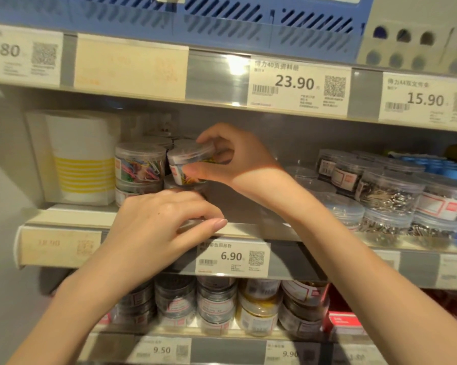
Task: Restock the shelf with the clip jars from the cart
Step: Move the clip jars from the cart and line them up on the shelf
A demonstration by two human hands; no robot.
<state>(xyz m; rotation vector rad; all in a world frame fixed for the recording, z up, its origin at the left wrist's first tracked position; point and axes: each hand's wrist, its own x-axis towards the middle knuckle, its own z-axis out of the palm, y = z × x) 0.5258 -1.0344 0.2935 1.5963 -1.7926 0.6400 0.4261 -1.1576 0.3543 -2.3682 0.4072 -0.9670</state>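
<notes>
My right hand point(230, 159) grips a clear round jar of coloured paper clips point(187, 162) by its lid and base, held tilted just above another jar point(174, 184) on the middle shelf point(248, 229). Lower down, my left hand point(158, 222) curls its fingers round that lower jar, which it mostly hides. To the left stands a stack of two more coloured clip jars point(139, 167). Further jars sit behind them, half hidden. The cart is out of view.
A white and yellow boxed item point(82, 156) stands at the shelf's left end. Clear jars of silver clips and pins point(388, 193) fill the right side, with blue items behind. The shelf below holds several rows of jars point(216, 306). Price tags line the shelf edges.
</notes>
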